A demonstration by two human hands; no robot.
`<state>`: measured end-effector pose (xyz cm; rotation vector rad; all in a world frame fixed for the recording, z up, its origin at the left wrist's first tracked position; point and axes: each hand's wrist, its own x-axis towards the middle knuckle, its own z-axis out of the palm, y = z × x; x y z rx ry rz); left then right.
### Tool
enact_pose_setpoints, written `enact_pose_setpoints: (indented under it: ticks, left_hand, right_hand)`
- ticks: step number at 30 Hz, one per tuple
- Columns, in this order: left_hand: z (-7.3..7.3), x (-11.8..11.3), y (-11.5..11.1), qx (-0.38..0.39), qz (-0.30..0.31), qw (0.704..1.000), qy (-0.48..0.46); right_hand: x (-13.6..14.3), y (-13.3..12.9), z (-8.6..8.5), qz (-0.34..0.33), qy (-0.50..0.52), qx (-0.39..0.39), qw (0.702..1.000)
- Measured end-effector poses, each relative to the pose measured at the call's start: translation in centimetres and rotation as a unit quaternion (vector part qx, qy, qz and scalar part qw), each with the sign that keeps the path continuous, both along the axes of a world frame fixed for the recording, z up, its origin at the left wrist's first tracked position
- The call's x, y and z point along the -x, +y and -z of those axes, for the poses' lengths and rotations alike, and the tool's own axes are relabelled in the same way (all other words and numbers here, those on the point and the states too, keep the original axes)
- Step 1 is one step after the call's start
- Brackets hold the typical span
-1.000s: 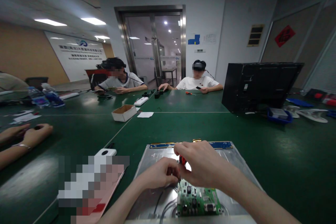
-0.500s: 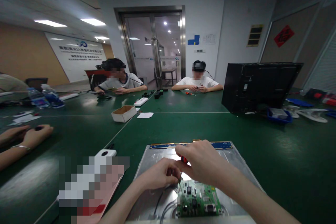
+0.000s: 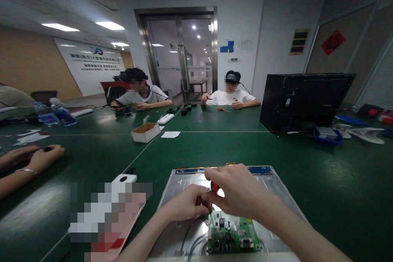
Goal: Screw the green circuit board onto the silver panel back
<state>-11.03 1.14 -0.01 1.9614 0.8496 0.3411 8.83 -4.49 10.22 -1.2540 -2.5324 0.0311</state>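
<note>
In the head view, my right hand (image 3: 242,188) is closed around the red and black handle of a screwdriver (image 3: 214,187), held upright with its tip down. My left hand (image 3: 188,204) is pinched beside the tip; what its fingers hold is hidden. Both hands are over the upper left corner of a green circuit board (image 3: 231,233). The board lies on a silver metal panel (image 3: 181,183), which has a thin blue circuit strip (image 3: 259,170) along its far edge. Dark cables (image 3: 196,242) run out at the board's left side.
A white power strip (image 3: 124,178), partly pixelated, lies left of the panel. Beyond are an open cardboard box (image 3: 145,132), a paper slip (image 3: 170,134) and a black monitor (image 3: 307,100). A co-worker's hands (image 3: 43,159) are at the left; two people sit opposite.
My hands stay at the board's corner; my right fingers have shifted slightly on the screwdriver, showing more of its handle. The person opposite has raised one hand.
</note>
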Motion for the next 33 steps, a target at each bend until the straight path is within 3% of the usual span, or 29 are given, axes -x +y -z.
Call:
enact_pose_setpoints:
  ticks: [7, 21, 33]
  left_hand:
    - [-0.4, -0.1, -0.3, -0.001, -0.015, 1.0, 0.017]
    - [0.6, 0.1, 0.0, -0.003, -0.017, 1.0, 0.014]
    - [-0.3, 0.0, -0.1, -0.003, -0.015, 0.999, 0.04]
  right_hand:
    - [0.1, 0.2, 0.1, 0.022, -0.024, 0.0, 0.999]
    - [0.2, -0.1, 0.2, -0.007, 0.019, 0.004, 1.0]
    - [0.1, -0.1, -0.2, 0.009, -0.013, 0.004, 1.0]
